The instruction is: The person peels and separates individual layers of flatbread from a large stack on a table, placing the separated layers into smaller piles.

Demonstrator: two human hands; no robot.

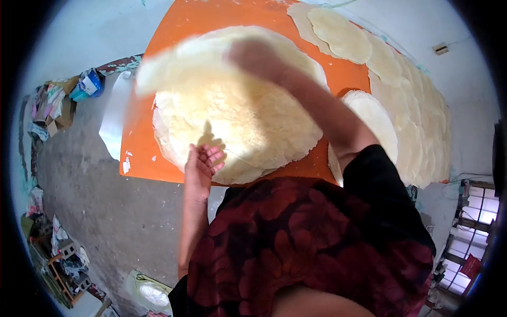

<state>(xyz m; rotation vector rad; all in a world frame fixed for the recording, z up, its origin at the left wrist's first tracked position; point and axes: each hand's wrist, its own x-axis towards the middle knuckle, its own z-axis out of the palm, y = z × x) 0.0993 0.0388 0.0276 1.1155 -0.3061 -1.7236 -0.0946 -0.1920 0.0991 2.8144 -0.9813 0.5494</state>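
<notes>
A broad stack of thin, pale yellow flatbread sheets (237,119) lies before me on an orange tabletop (138,166). Over the far part of the stack, my right hand (253,57) is blurred by motion, so its grip cannot be made out. To its left, a blurred sheet edge (152,75) juts past the stack's outline; whether that hand holds this sheet is unclear. My left hand (204,159) is at the stack's near edge, palm turned up. Its fingers are loosely curled and apart, with nothing in them, and their shadow falls on the top sheet.
Another round pile of pale sheets (372,115) stands right of the stack. Many overlapping sheets (416,115) cover the surface along the right wall. White plastic film (115,119) hangs at the table's left edge. Boxes and bags (59,103) sit beyond the concrete floor (107,206).
</notes>
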